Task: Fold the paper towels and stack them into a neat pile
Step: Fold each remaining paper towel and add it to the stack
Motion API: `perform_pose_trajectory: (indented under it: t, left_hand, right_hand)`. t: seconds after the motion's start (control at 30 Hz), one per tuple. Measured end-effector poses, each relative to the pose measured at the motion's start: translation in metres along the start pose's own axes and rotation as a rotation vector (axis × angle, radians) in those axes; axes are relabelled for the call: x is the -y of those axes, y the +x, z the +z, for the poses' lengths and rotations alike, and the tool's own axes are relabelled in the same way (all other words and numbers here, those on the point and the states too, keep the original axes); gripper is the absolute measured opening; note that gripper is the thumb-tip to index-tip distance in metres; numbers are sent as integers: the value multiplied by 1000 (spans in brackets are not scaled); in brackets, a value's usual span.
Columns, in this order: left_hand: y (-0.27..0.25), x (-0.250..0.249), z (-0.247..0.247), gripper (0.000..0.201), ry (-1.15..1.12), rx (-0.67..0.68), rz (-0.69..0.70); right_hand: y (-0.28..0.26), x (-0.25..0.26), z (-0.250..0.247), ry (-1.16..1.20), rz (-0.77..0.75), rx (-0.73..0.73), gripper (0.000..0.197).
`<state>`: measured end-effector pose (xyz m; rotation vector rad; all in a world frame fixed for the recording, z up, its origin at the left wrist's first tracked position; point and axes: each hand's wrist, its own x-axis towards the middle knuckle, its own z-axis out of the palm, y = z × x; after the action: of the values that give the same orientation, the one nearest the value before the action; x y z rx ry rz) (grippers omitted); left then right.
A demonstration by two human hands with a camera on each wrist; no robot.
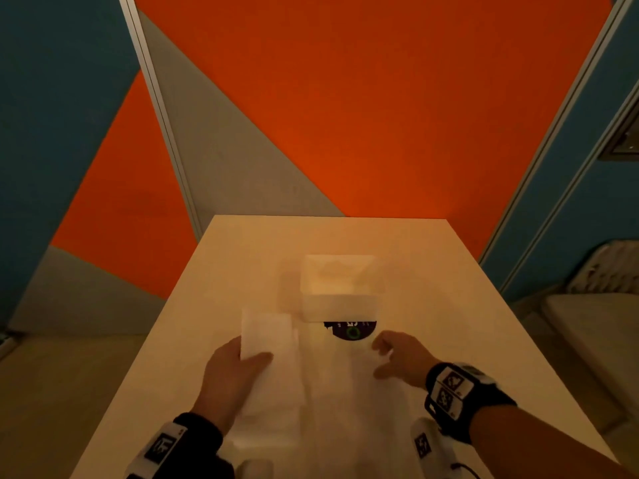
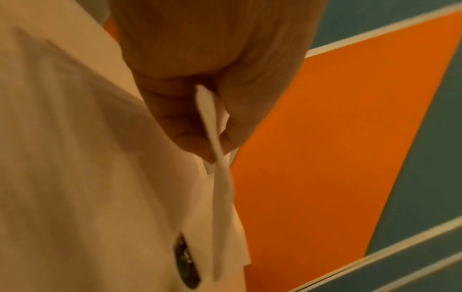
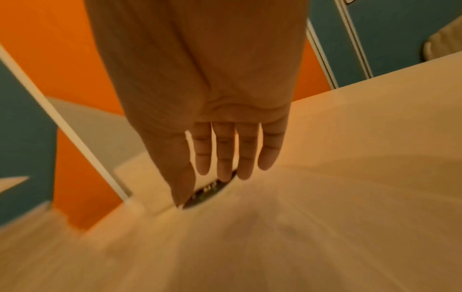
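My left hand (image 1: 247, 356) pinches a folded white paper towel (image 1: 266, 335) between thumb and fingers, lifted a little over the table's left-middle. In the left wrist view the paper towel (image 2: 221, 189) shows edge-on, sticking out past the left hand (image 2: 217, 146). Below it lies a blurred pile of white towels (image 1: 273, 413). A flat white towel sheet (image 1: 349, 392) is spread in front of me. My right hand (image 1: 382, 357) is over its right part, empty. In the right wrist view the right hand (image 3: 225, 170) has straight fingers; whether they touch the sheet is unclear.
A white box of paper towels (image 1: 340, 292) stands at the middle of the white table (image 1: 466, 323). A dark round sticker (image 1: 352, 331) lies just in front of the box, also seen as a sticker (image 3: 205, 194) by my fingertips. Orange and blue wall panels stand behind.
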<state>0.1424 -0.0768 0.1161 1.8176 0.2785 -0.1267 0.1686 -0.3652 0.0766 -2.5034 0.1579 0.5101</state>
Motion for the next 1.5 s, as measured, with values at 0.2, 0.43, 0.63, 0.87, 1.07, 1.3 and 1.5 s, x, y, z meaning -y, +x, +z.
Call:
perform_pose_trajectory:
  t: [0.2,0.43,0.63,0.87,1.07,1.3,1.5]
  left_hand:
    - [5,13,-2,51,284,29,50]
    - [-2,-1,-8,36,123,115,100]
    - [-15,-27,-3,37,-363,311,-10]
    - [9,6,-6,52,227,84,50]
    - [14,16,-7,65,372,73,95]
    - [11,13,-9,71,546,87,144]
    - [6,12,-9,74,576,120,166]
  right_hand:
    - [-1,5,34,-284,-99,70,88]
    - [5,14,43,-407,-122,120,98]
    - [8,18,43,-445,-120,112,95]
    - [9,19,42,-486,-153,86,89]
    - [8,21,41,-578,-183,43,91]
    - [6,23,41,-568,-146,57,86]
    - [5,23,42,-544,-125,67,85]
